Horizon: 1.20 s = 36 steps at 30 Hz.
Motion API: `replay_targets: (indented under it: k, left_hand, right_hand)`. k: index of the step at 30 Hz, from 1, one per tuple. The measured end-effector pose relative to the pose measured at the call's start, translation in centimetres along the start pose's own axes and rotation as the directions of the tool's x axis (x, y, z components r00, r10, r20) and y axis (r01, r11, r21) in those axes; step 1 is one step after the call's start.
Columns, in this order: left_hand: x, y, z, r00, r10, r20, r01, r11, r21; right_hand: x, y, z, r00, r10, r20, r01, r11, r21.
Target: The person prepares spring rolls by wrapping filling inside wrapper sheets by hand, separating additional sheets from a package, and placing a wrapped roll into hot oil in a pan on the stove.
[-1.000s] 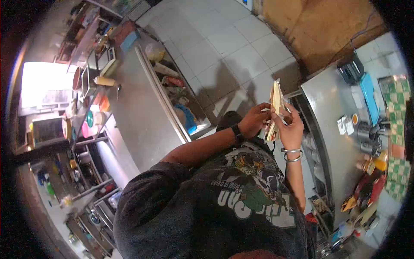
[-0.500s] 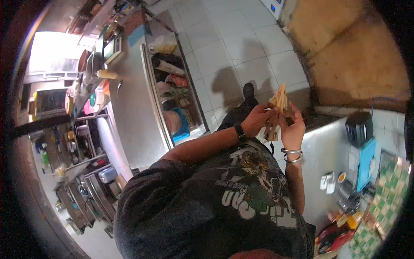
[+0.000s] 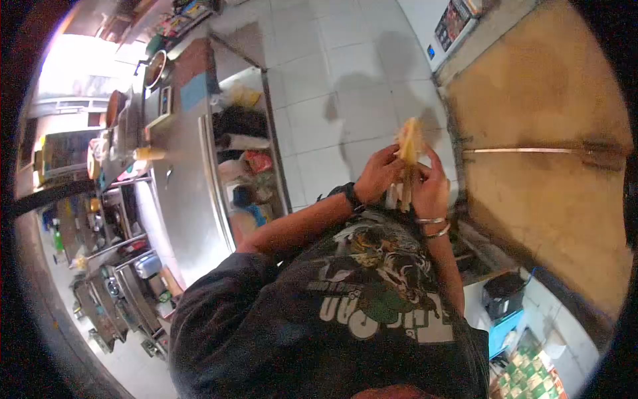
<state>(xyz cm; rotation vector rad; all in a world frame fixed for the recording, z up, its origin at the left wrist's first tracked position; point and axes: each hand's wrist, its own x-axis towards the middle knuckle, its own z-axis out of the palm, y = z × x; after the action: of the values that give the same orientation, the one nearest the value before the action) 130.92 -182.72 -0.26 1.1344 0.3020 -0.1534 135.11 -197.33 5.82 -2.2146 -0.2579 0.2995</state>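
Between my two hands, in front of my chest, is a thin yellowish bundle (image 3: pixel 411 141), like folded paper. Its upper end fans out above my fingers, and a paler, streaked end hangs below them; blur hides whether it is banknotes. My left hand (image 3: pixel 382 174), with a dark band at the wrist, pinches it from the left side. On the other side my right hand (image 3: pixel 430 189), with metal bangles at the wrist, has thumb and fingers closed around it. The fingertips partly cover its middle.
At left runs a steel counter (image 3: pixel 186 173) with an open lower shelf of bags. A pan (image 3: pixel 156 70) stands at its far end. Tiled floor (image 3: pixel 325 73) lies ahead. A brown panel (image 3: pixel 531 100) is at right, with a black container (image 3: pixel 503 296) below it.
My view has turned to the right, showing more of the brown panel and less of the right-hand counter. Both hands still hold the bundle, which is now more upright.
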Motion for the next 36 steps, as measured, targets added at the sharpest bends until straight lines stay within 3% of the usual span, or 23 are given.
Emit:
replay_targets:
  k: [1,2,6,9,11,12,13,15,16,17,19,21,23,26,29,31,32,34,36]
  left_hand:
    - [1.9,1.0,-0.5,0.997,0.073,0.014,-0.074,0.987,0.143]
    - [3.6,1.7,-0.5,0.999,-0.025,-0.030,0.026,0.999,0.031]
    - [11.3,5.3,-1.6,0.988,0.039,-0.152,-0.034,0.999,0.038]
    - [18.5,7.6,-2.1,0.973,0.133,-0.188,-0.104,0.982,0.158]
    - [22.3,10.8,-1.3,0.938,0.287,-0.193,-0.208,0.914,0.348]
    - [24.1,12.5,-0.6,0.924,0.324,-0.203,-0.202,0.864,0.461]
    - [26.1,13.2,-0.5,0.923,0.334,-0.190,-0.217,0.861,0.459]
    - [30.5,14.4,-1.0,0.918,0.312,-0.245,-0.240,0.929,0.283]
    - [31.7,17.8,-0.3,0.917,0.322,-0.237,-0.160,0.837,0.523]
    - [33.3,18.8,-0.4,0.917,0.334,-0.218,-0.181,0.836,0.518]
    - [36.3,20.1,-0.4,0.892,0.333,-0.306,-0.221,0.912,0.347]
    - [39.7,19.4,-2.3,0.925,0.160,-0.344,-0.114,0.982,0.149]
    - [42.6,22.7,-1.8,0.876,0.343,-0.339,-0.220,0.910,0.352]
    - [47.1,26.9,-2.9,0.901,0.243,-0.360,-0.198,0.968,0.157]
    - [53.0,28.5,-6.5,0.907,0.249,-0.338,-0.272,0.962,-0.020]
    - [57.2,29.1,-9.5,0.910,0.248,-0.333,-0.310,0.939,-0.149]
    - [59.4,30.0,-11.4,0.923,0.254,-0.290,-0.304,0.942,-0.143]
    - [63.1,31.8,-14.7,0.937,0.186,-0.297,-0.230,0.966,-0.119]
    - [66.2,33.3,-17.8,0.930,0.225,-0.291,-0.265,0.959,-0.105]
  right_hand:
    - [2.2,-0.3,-0.1,1.000,-0.011,-0.001,0.011,1.000,-0.012]
    - [4.5,-0.3,-0.1,0.996,-0.087,0.007,0.087,0.996,0.018]
    - [14.5,-1.3,0.1,0.977,-0.205,0.062,0.202,0.978,0.054]
    - [23.1,-1.8,0.5,0.969,-0.226,0.100,0.225,0.974,0.021]
    - [28.7,-2.7,-0.4,0.938,-0.340,0.065,0.326,0.930,0.167]
    - [31.8,-1.8,-0.7,0.905,-0.421,0.059,0.422,0.907,-0.007]
    - [34.3,-2.4,-1.8,0.903,-0.426,0.046,0.427,0.904,-0.017]
    - [39.2,-4.6,-3.1,0.857,-0.510,0.065,0.513,0.858,-0.034]
    - [41.4,-5.5,-3.6,0.870,-0.478,0.118,0.479,0.878,0.019]
    - [43.5,-6.2,-4.0,0.870,-0.483,0.104,0.485,0.874,0.000]
    - [47.4,-7.2,-4.9,0.868,-0.421,0.263,0.445,0.895,-0.033]
    - [51.0,-7.1,-4.0,0.828,-0.540,0.150,0.552,0.832,-0.058]
    - [54.5,-8.7,-4.4,0.793,-0.594,0.136,0.605,0.794,-0.057]
    - [60.5,-10.4,-4.0,0.821,-0.539,0.188,0.542,0.840,0.044]
    - [67.2,-12.0,-2.9,0.824,-0.526,0.212,0.526,0.848,0.061]
    - [72.4,-13.5,-3.4,0.751,-0.658,0.059,0.637,0.745,0.200]
    - [75.5,-14.3,-4.3,0.760,-0.650,0.020,0.637,0.750,0.177]
    - [82.3,-14.6,-7.1,0.864,-0.489,-0.122,0.501,0.859,0.105]
    - [90.8,-13.1,-10.6,0.798,-0.317,-0.512,0.447,0.881,0.153]
